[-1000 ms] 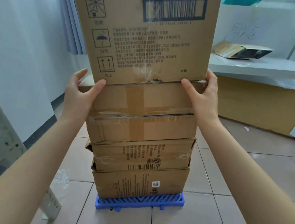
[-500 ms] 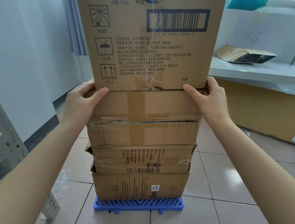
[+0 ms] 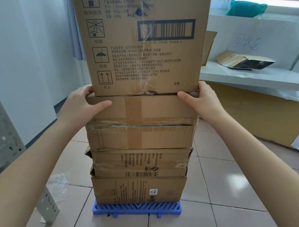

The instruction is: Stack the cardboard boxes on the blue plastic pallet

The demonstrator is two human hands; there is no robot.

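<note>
Since approx 1 s ago the view has tipped up a bit: more of the top box's [image 3: 139, 40] print shows, and both hands sit a little lower in frame, at the same seam as before.

Top box print, in dark blue: "袋装450g", "450g x 12", "6.3kg", a framed barcode w/ digits "1 69 74352 53069 4", "Q/320585 RB12", "(苏州) 有限公司", "400-" phone no. (rest blurry), "合格". Handling icons down the left edge: "怕晒" w/ sun, "怕雨" w/ umbrella, "向上" w/ two arrows. Clear tape runs down the face.

Left hand [image 3: 81, 105] is clamped on the left top corner of the taped box [image 3: 144, 123] directly under the top one, thumb across its front face, fingers round the side. Right hand [image 3: 203, 100] grips the right corner at the seam between those two boxes, thumb on the front edge, fingers behind.

Below sit two more boxes: a flat box [image 3: 139, 162] w/ sideways text, a barcode and a small round mark, crumpled at the left corner; then the bottom box [image 3: 138, 190] w/ a small white QR sticker. All four are stacked on the blue pallet [image 3: 137, 207], on the tiled floor [image 3: 236, 202]. All boxes are closed; contents not visible.

Right side: white sheet [image 3: 246, 41] handwritten "回收区", a squashed open carton [image 3: 243, 61] on the shelf [image 3: 256, 80]. Bubble wrap [image 3: 59, 183] on the floor at left.
</note>
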